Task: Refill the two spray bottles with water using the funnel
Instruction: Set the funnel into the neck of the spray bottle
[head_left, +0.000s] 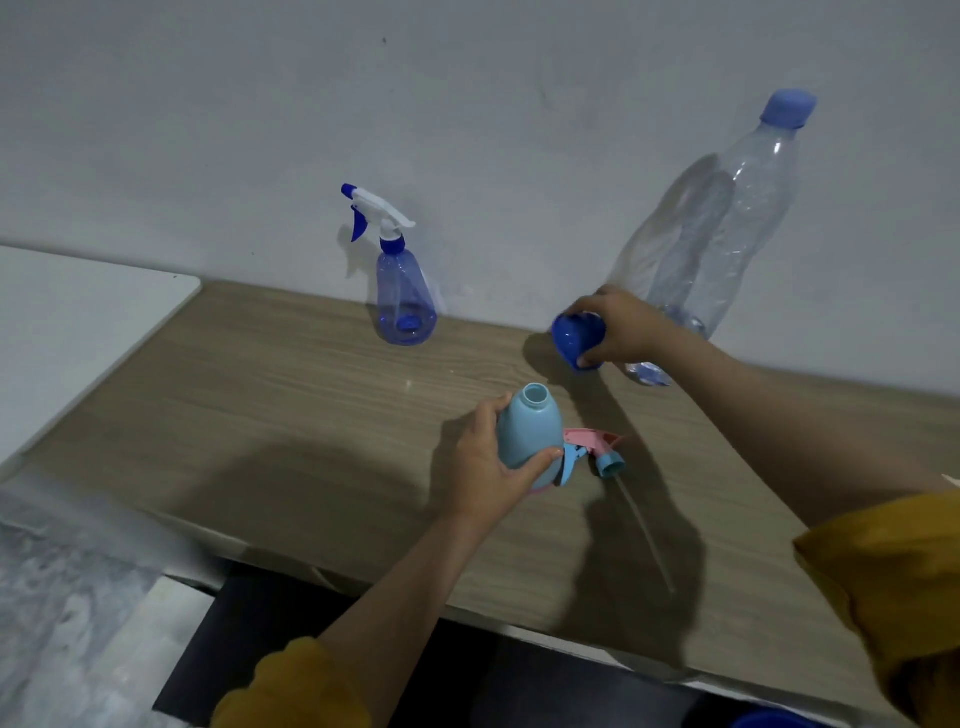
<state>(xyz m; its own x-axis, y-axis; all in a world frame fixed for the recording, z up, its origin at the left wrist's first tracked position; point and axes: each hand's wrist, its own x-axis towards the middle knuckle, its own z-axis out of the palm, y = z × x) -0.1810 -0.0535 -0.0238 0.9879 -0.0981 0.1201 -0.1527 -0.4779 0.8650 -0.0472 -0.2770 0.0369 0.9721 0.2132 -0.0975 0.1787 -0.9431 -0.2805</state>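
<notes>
Mustard sleeves (291, 686) at bottom edge; left hand (485, 467) grips light blue spray bottle (530, 431), uncapped, upright on wooden surface (260, 415), its pink-and-blue trigger head (597, 452) lying just right of bottle with dip tube trailing toward near edge. Right hand (623, 327) holds dark blue funnel (577, 340) beyond that bottle, touching clear capped water bottle (727, 223) by the wall. Second spray bottle (405, 291), translucent blue, trigger on, stands far left of light blue one.
</notes>
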